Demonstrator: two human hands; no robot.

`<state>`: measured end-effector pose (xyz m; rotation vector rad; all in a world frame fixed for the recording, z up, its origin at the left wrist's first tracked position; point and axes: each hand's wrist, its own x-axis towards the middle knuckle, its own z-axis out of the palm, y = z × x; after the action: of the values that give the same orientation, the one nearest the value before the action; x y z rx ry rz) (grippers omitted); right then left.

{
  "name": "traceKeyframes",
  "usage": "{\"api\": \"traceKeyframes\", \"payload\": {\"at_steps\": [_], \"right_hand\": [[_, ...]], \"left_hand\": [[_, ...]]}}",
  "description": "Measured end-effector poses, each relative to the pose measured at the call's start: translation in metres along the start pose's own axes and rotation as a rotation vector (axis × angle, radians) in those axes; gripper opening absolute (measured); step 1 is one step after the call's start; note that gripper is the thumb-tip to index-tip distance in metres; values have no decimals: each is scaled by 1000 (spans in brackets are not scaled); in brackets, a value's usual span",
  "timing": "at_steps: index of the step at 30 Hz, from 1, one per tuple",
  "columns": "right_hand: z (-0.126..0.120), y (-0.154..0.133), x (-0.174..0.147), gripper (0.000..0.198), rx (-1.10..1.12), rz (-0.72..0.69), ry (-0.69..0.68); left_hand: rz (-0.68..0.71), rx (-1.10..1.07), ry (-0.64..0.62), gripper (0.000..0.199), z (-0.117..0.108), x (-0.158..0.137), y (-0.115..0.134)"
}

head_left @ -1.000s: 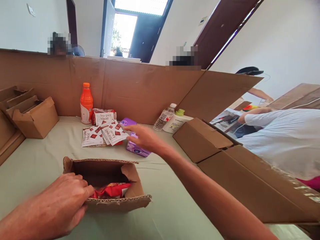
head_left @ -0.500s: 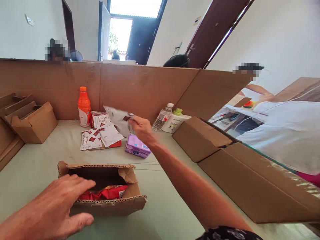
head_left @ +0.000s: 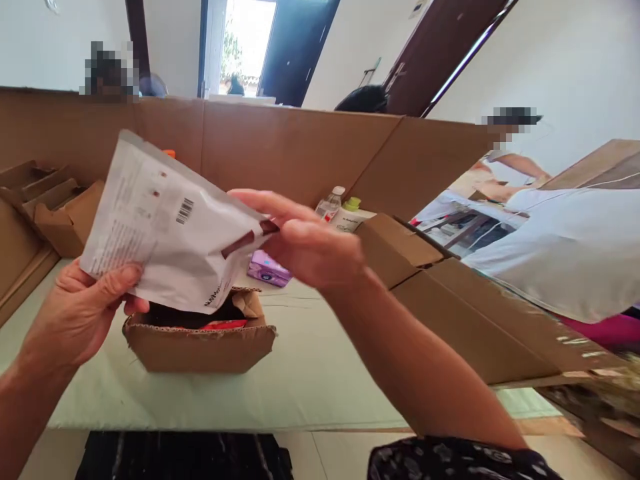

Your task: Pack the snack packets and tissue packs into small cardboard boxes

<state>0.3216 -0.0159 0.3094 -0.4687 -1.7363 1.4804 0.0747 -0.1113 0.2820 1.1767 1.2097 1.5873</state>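
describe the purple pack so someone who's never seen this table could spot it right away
Start at the small open cardboard box on the pale green table. Just behind its far right corner, below the right hand, lies the purple pack. It is the only purple thing there; the pouch is white.

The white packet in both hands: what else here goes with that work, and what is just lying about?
In use:
- white packet, gripped by the left hand and right hand
- open cardboard box below it, with a red packet inside

Lying about:
- purple pack
- water bottle
- white bottle with a green cap
- folded cardboard boxes
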Motion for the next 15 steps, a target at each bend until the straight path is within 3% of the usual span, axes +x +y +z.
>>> {"api": "traceKeyframes", "payload": {"at_steps": [2, 5, 7, 9, 11, 13, 15], "right_hand": [[-7, -13, -1, 48, -108, 43, -127], [-7, -18, -2, 25, -278, 55, -285], [-5, -13, -8, 22, -409, -15, -179], [-5, -6, -17, 27, -537, -125, 34], [-7, 3, -28, 33, -625, -198, 173], [-6, 14, -37, 36, -679, -201, 159], [0, 24, -40, 34, -789, -171, 51]], "left_hand": [[-31, 49, -105, 27, -3, -4, -5], [-39, 199, -214, 32, -3, -8, -10], [38, 326, -228, 40, -3, -13, -11], [138, 495, -258, 58, -6, -20, -13], [231, 750, -348, 70, -10, -27, -16], [314, 1053, -480, 65, -11, -33, -21], [363, 1310, -608, 43, -10, -34, -25]]}}
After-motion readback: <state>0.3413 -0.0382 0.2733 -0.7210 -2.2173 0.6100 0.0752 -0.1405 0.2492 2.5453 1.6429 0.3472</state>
